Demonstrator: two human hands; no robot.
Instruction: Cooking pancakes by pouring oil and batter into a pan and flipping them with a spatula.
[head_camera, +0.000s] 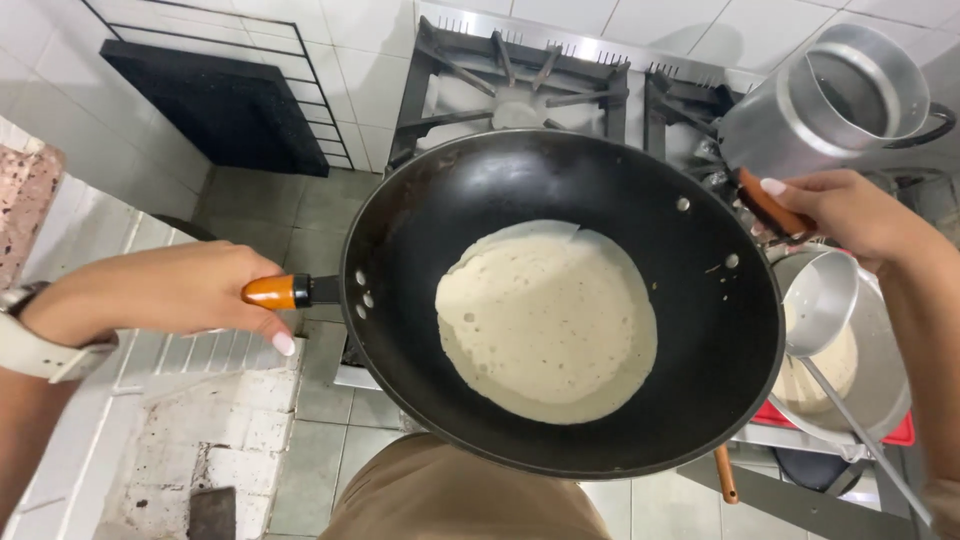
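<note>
I hold a wide black frying pan (420, 220) up in front of the stove. A round pale crepe of batter (548, 325), dotted with small bubbles, lies in its middle. My left hand (165, 290) grips the long orange handle (272, 292) at the pan's left side. My right hand (850, 212) grips the short orange side handle (770, 205) at the pan's right rim.
A gas stove with black grates (510, 75) stands behind the pan. A tall metal pot (830, 100) sits on the right burner. A metal bowl of batter (885, 370) with a ladle (820, 300) rests at the right. A tiled ledge (190, 430) runs at the left.
</note>
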